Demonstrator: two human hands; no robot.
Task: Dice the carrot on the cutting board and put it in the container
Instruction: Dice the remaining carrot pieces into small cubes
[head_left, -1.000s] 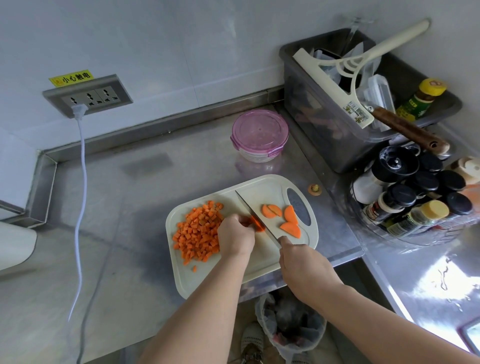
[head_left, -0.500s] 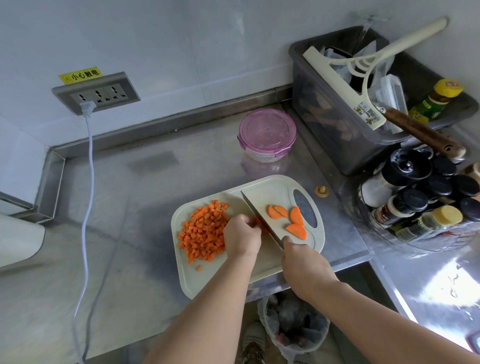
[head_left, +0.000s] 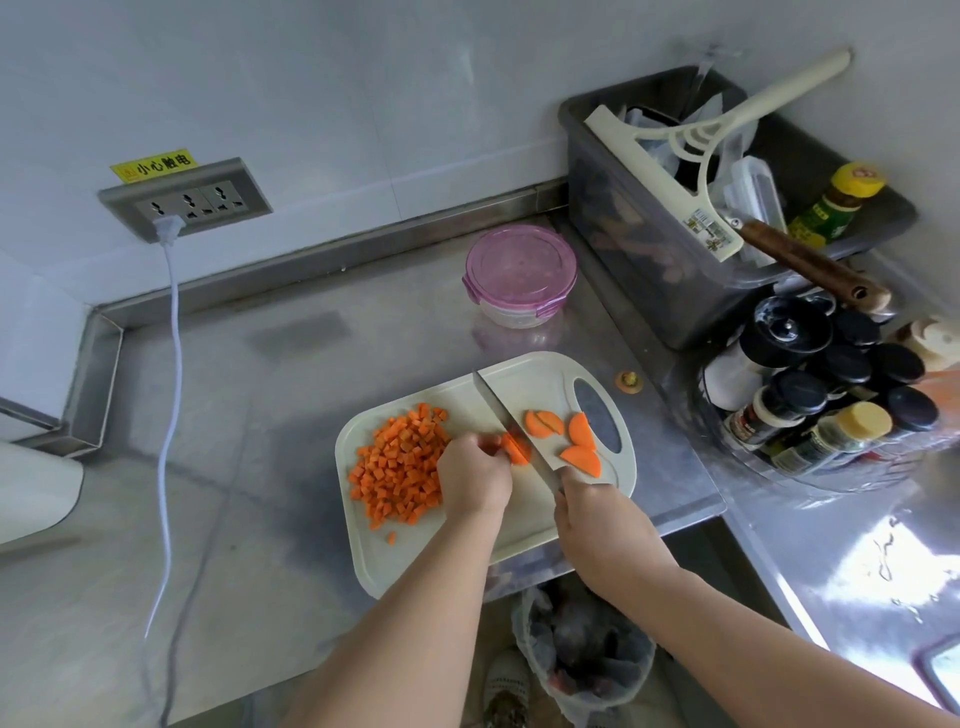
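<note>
A pale cutting board (head_left: 540, 379) lies on the steel counter. A heap of diced carrot (head_left: 400, 460) covers its left part. My left hand (head_left: 475, 475) pins a small carrot piece (head_left: 517, 449) with curled fingers at the board's middle. My right hand (head_left: 602, 519) grips the handle of a knife (head_left: 506, 418), whose blade rests against that piece. Three half-round carrot slices (head_left: 569, 436) lie to the right of the blade. The round container (head_left: 521, 275) with a pink lid on it stands behind the board.
A grey bin (head_left: 649, 249) holding a squeegee and bottles stands at the back right, with a rack of spice jars (head_left: 826, 395) in front of it. A white cable (head_left: 169, 395) runs down from the wall socket (head_left: 184, 205). A lined waste bin (head_left: 582, 654) sits below the counter edge.
The knife blade has shifted slightly along the carrot piece under my left hand. Both hands stay at the board's middle, and the view has shifted a little.
</note>
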